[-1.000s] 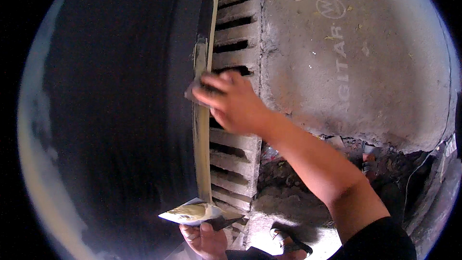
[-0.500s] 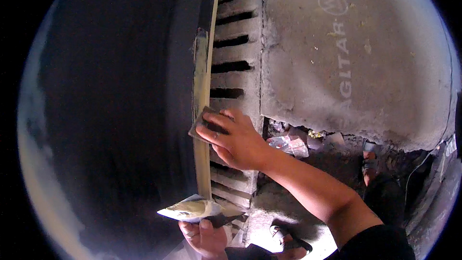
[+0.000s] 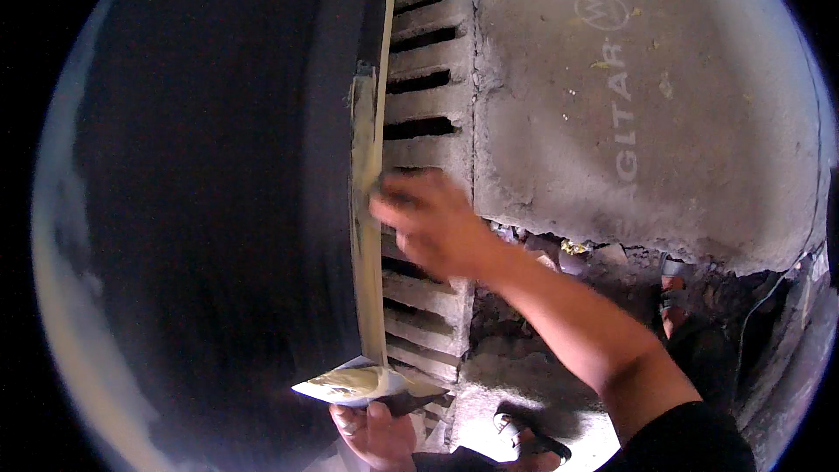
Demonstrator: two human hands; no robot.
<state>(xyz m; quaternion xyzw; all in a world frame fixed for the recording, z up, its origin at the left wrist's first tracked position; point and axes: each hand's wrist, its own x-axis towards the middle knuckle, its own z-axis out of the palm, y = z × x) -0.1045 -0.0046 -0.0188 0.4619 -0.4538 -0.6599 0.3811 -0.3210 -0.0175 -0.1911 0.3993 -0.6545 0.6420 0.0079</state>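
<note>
In the lower middle my left hand [image 3: 380, 439] holds a thin pale board [image 3: 328, 398] from below, its thumb against the edge. Yellowish putty [image 3: 354, 378] is heaped on top of this board. My right hand [image 3: 433, 223] is smeared by motion beside the long edge of a large dark panel [image 3: 210, 192]. Its fingers are closed on a dark flat spreader [image 3: 393, 195], which barely shows among them. Along the panel's edge runs a pale yellow putty strip [image 3: 370, 297], with a greyer, rougher part farther up.
A slotted concrete drain cover [image 3: 424, 105] runs beside the panel. To its right lies a concrete slab [image 3: 551, 122] with painted markings and a broken near edge. Rubble and scraps [image 3: 572, 247] lie below that edge. Sandalled feet [image 3: 523, 437] stand at the bottom and right.
My right hand has moved up and slightly right, away from the lower part of the putty strip. My left hand and the board have shifted slightly down and right.
</note>
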